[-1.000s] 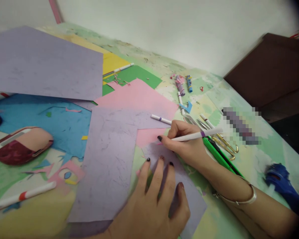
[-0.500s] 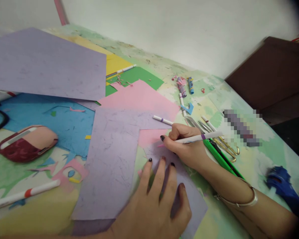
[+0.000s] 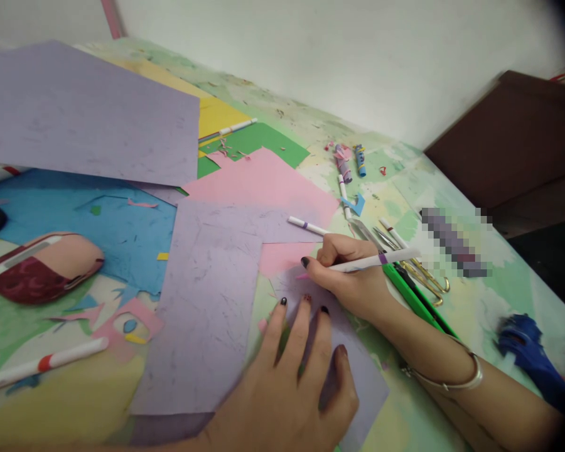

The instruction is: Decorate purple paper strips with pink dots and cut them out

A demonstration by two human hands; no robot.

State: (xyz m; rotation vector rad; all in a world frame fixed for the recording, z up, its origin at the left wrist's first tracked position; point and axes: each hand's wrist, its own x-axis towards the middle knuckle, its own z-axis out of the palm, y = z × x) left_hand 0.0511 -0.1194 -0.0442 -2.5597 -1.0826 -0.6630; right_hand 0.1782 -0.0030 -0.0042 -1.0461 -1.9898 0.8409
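My right hand (image 3: 353, 276) is closed around a white marker (image 3: 381, 260) with a purple band. The marker's pink tip touches or hovers just over a small purple paper piece (image 3: 353, 351). On that same piece my left hand (image 3: 296, 376) lies flat, fingers spread, holding nothing. A large L-shaped purple sheet (image 3: 207, 301) lies to the left of my left hand, partly over a pink sheet (image 3: 268, 179). Another white marker (image 3: 306, 226) with a purple band rests just beyond my right hand.
A green cutter (image 3: 419, 301), gold-handled scissors (image 3: 417, 273) and a blue object (image 3: 522, 342) are at the right. A red-and-pink case (image 3: 44, 267), blue sheet (image 3: 122, 232), paper scraps and red-banded marker (image 3: 47, 363) lie left. A big purple sheet (image 3: 94, 119) is at the back left.
The view has shifted slightly, so things at the left appear a little further left. Both hands keep nearly the same pose, and the marker tip has hardly moved.
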